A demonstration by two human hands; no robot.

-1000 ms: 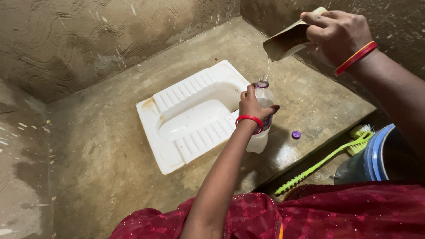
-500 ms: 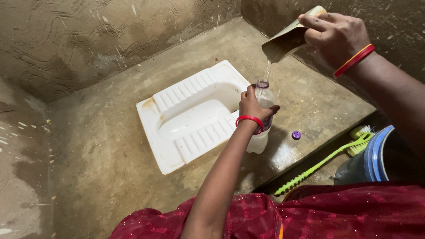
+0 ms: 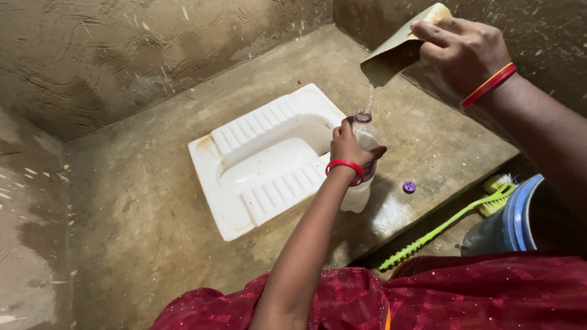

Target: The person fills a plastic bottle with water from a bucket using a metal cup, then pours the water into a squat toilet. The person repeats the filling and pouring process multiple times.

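Clear bottle (image 3: 359, 183) gripped upright by left hand (image 3: 350, 148), base on floor just right of white squat pan (image 3: 269, 160). Tan pouch (image 3: 394, 49) pinched, tilted above bottle by right hand (image 3: 460, 52). Thin stream (image 3: 369, 98) aimed at narrow neck; spill onto hand likely if pouch drifts. Purple cap (image 3: 409, 186) loose right of bottle, easily kicked.

The left arm reaches forward from the lower middle of the view, nearly straight, with a red bangle at the wrist. The left hand (image 3: 350, 148) is closed in a grip, thumb up on one side and fingers wrapped round the other, knuckles toward the camera. The right arm comes in from the right edge, raised higher, bangles at its wrist. The right hand (image 3: 460, 52) is clenched, fingers curled downward, tipped toward the left hand.
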